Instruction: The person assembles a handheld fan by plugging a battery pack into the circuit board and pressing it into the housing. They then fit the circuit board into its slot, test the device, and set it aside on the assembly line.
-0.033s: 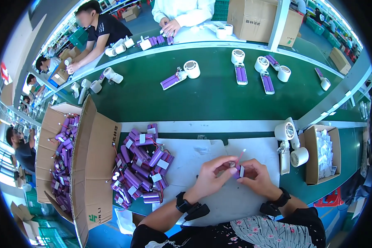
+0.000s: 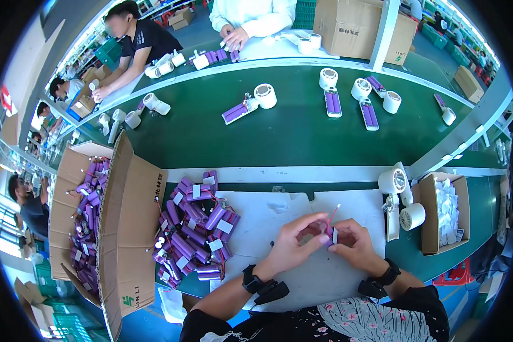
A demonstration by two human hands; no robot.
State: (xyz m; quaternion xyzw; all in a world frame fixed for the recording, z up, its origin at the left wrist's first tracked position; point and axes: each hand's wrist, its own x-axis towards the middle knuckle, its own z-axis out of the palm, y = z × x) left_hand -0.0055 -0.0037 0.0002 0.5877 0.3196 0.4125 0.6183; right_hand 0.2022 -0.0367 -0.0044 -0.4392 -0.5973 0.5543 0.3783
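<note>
Ahead of you runs a long green surface [image 2: 194, 145], with white fans [image 2: 264, 96] spread along it — a cluster toward your left, one near the middle, others to the right. Beyond it is a person in white sleeves [image 2: 273, 17], with a large cardboard box [image 2: 347, 25] to the right and a pale upright post [image 2: 385, 34] in front of that box. Farther left, a person in a black short-sleeved top [image 2: 154, 39] leans forward. Close on your right stands an open carton [image 2: 430, 222] of white pieces [image 2: 447, 205] — more white fans are just beside it. Below that, you see a red plastic crate [image 2: 455, 272].
</note>
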